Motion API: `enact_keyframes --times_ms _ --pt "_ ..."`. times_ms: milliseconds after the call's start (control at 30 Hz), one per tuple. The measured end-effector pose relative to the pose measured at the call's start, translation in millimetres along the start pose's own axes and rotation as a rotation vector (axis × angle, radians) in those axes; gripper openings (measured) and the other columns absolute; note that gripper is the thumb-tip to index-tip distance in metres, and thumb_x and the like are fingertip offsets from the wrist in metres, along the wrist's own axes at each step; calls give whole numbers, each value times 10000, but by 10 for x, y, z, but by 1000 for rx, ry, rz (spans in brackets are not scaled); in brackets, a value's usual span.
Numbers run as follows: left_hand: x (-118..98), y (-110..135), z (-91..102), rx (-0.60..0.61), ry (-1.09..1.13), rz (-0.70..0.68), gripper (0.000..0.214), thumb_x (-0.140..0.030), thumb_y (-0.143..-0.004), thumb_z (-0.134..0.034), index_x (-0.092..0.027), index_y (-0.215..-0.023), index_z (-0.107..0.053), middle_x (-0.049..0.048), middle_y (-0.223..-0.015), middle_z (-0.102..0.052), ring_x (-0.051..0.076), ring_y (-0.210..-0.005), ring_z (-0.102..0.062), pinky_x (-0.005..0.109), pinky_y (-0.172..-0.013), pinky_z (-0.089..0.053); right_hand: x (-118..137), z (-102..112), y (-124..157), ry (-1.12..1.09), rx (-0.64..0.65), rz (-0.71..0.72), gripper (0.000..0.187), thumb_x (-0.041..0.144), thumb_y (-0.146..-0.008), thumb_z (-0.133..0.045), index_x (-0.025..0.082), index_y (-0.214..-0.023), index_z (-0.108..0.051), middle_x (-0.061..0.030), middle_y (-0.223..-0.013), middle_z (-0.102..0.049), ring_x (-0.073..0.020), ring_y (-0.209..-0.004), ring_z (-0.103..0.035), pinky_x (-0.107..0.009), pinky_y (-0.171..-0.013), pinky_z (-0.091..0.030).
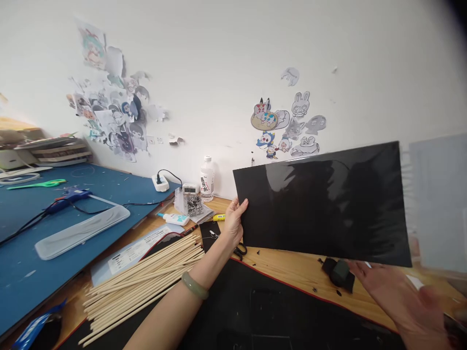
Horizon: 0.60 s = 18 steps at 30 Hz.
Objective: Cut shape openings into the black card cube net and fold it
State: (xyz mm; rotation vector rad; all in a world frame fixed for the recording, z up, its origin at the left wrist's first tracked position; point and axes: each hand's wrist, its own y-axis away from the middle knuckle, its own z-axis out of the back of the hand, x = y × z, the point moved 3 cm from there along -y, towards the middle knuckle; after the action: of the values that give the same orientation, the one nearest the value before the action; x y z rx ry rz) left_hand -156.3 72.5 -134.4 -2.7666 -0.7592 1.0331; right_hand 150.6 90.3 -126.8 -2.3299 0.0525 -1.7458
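Note:
A glossy black rectangular sheet (321,209) is held up over the desk, tilted slightly. My left hand (235,218) is closed on its left edge, thumb in front and fingers behind. Below the sheet's lower right corner is my right hand (401,301), blurred by motion, its palm turned up and fingers stretched out. Whether those fingertips touch the sheet I cannot tell. Beside them on the wood lies a small dark crumpled piece (338,274). Black-handled scissors (241,251) lie partly hidden behind my left wrist.
A pile of thin wooden sticks (142,287) lies left of my forearm on a black mat (262,301). Further back stand a water bottle (207,180), a glue bottle (173,219) and a bag of small metal parts (194,206). A glue gun (69,198) rests on the blue surface (105,187).

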Motion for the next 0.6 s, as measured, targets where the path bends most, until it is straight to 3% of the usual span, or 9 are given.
enact_keyframes --times_ms 67,167,267,400,533,600 --pt "37 -3 -25 -35 32 -6 354 -242 -625 -720 -191 -951 -595 12 -955 -662 169 -907 -608 288 -861 -449 -15 -109 -9 -114 116 24 860 722 -372 -613 340 -1138 -532 -50 -1264 -495 -358 -1189 -382 -554 -947 -333" --pt "79 6 -67 -61 68 -9 320 -242 -629 -716 -201 -920 -589 -4 -942 -663 156 -906 -607 276 -870 -441 21 -311 -65 -199 172 46 480 534 -583 -663 314 -1006 -607 -28 -1156 -586 -258 -1170 -432 -459 -980 -350" --pt "109 21 -92 -64 86 -2 304 -243 -639 -708 -204 -913 -583 -8 -942 -663 152 -904 -607 271 -869 -443 64 -504 -158 -191 42 85 129 309 -677 -671 235 -782 -659 -28 -948 -676 -216 -999 -569 -396 -904 -444" --pt "117 18 -67 -80 86 1 316 -240 -637 -711 -209 -922 -580 -6 -941 -663 156 -940 -595 264 -860 -446 42 -671 -213 -213 -68 96 57 209 -675 -682 186 -722 -659 -14 -749 -685 -189 -793 -638 -354 -785 -517" --pt "84 -2 -51 -80 90 -16 312 -229 -641 -711 -220 -925 -582 -17 -961 -658 144 -968 -582 248 -873 -437 51 -680 -208 -234 -91 117 34 190 -683 -677 170 -708 -666 27 -525 -606 -163 -640 -637 -326 -738 -534" --pt "70 -4 -64 -73 92 -17 311 -225 -648 -706 -224 -934 -584 -18 -966 -657 144 -966 -583 252 -877 -437 92 -655 -204 -245 -103 136 29 184 -685 -673 161 -703 -667 25 -514 -597 -160 -647 -637 -310 -721 -541"
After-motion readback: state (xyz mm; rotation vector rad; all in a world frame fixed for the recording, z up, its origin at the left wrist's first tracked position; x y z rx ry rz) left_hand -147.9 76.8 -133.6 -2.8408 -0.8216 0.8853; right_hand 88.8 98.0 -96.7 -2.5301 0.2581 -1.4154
